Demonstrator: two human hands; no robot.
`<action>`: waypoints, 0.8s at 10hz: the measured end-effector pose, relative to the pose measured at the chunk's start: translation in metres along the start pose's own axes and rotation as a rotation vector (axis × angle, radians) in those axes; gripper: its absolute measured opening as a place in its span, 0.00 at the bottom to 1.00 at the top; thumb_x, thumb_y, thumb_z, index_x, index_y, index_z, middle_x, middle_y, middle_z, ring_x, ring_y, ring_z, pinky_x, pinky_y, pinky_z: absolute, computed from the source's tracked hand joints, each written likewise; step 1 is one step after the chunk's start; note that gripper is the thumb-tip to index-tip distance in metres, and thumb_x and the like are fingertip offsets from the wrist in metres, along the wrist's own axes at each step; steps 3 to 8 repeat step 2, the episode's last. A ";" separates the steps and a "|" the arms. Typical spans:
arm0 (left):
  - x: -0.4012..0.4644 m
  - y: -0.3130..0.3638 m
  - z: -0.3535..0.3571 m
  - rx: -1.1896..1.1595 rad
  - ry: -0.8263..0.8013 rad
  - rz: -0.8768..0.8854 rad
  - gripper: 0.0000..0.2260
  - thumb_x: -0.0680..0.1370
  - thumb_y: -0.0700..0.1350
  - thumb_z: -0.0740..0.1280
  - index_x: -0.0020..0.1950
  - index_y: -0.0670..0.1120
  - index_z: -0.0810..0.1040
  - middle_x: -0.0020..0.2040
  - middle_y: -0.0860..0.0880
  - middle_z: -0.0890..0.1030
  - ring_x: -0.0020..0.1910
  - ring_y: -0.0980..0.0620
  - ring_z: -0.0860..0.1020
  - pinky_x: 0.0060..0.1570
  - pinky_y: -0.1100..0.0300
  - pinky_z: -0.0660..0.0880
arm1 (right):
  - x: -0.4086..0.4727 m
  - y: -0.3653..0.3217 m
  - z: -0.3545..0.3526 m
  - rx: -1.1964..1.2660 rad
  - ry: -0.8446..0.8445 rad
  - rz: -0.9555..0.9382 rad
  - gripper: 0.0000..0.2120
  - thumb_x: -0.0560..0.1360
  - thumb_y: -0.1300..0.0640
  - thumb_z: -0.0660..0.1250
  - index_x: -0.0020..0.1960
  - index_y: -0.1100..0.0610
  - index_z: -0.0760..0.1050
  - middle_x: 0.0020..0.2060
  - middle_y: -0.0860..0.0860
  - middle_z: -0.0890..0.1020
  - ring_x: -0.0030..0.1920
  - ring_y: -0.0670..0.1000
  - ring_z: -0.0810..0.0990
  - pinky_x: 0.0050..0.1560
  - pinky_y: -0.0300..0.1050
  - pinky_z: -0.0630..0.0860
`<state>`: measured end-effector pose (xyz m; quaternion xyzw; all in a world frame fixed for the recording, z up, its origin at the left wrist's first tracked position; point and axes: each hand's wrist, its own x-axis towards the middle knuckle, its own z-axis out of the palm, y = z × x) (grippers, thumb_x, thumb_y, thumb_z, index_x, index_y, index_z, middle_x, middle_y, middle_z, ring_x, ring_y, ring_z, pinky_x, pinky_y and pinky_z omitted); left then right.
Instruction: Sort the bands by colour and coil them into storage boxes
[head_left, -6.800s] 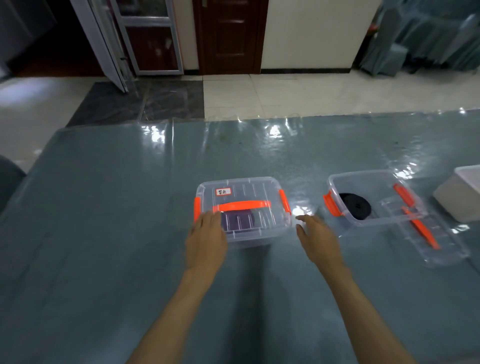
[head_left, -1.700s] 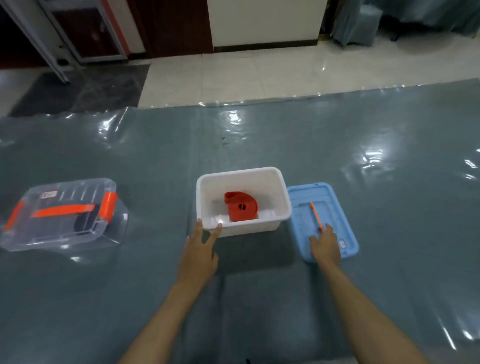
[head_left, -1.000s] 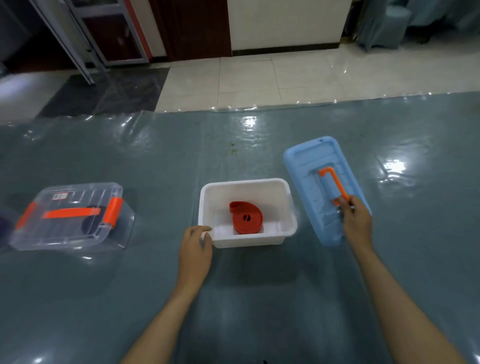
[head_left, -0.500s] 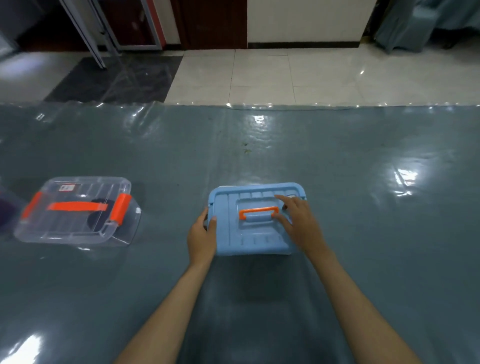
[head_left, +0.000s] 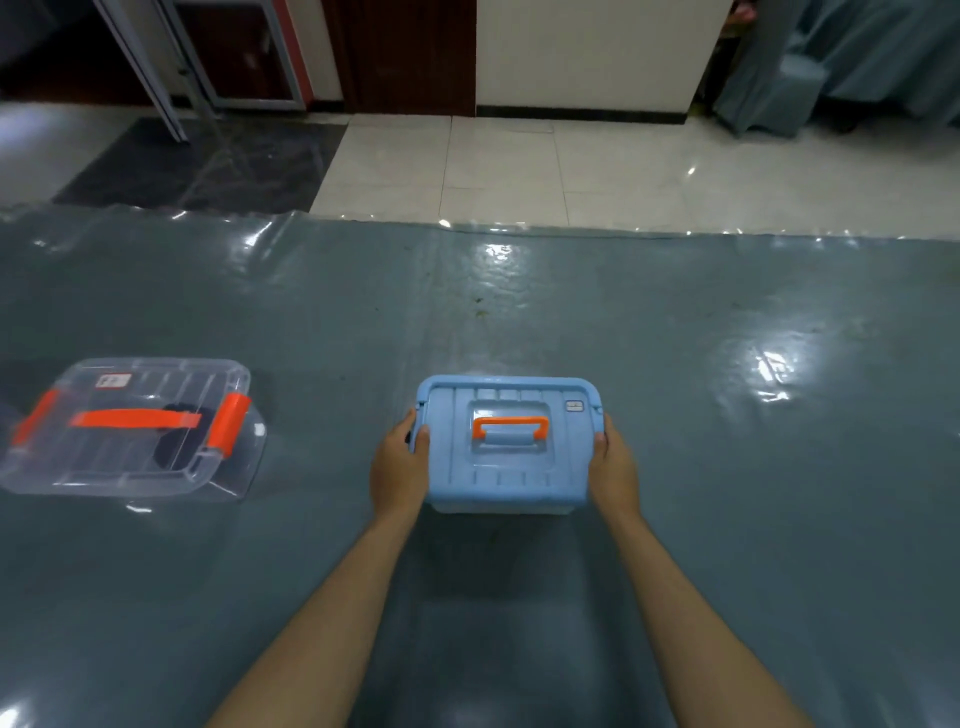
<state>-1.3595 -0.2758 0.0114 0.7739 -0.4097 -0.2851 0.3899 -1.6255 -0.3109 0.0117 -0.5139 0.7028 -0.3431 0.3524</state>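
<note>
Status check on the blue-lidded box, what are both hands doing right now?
Left hand and right hand grip the sides of the blue-lidded box. Lid on, orange handle flat. Clear box off to left, not in the way.

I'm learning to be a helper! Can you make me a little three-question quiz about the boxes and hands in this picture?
1. True or false: the blue lid sits on its box.
2. Which side of the blue-lidded box does the left hand hold, and which side the right hand?
3. The clear box has clips that are: A) green B) orange C) yellow

Key:
1. True.
2. Left hand on the left side, right hand on the right side.
3. B
</note>
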 end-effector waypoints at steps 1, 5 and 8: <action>0.002 0.003 -0.013 0.047 -0.090 0.003 0.18 0.86 0.48 0.63 0.76 0.48 0.76 0.67 0.44 0.82 0.63 0.41 0.81 0.55 0.57 0.73 | 0.002 -0.009 -0.008 -0.079 -0.034 0.036 0.19 0.87 0.60 0.54 0.76 0.58 0.71 0.67 0.60 0.79 0.66 0.62 0.78 0.60 0.46 0.71; 0.009 0.005 -0.038 0.198 -0.215 0.064 0.20 0.86 0.50 0.62 0.78 0.48 0.74 0.71 0.42 0.79 0.69 0.39 0.77 0.67 0.49 0.74 | -0.011 -0.022 -0.009 -0.189 0.068 -0.010 0.20 0.85 0.63 0.59 0.76 0.63 0.70 0.71 0.65 0.76 0.71 0.66 0.73 0.71 0.56 0.67; 0.009 0.005 -0.038 0.198 -0.215 0.064 0.20 0.86 0.50 0.62 0.78 0.48 0.74 0.71 0.42 0.79 0.69 0.39 0.77 0.67 0.49 0.74 | -0.011 -0.022 -0.009 -0.189 0.068 -0.010 0.20 0.85 0.63 0.59 0.76 0.63 0.70 0.71 0.65 0.76 0.71 0.66 0.73 0.71 0.56 0.67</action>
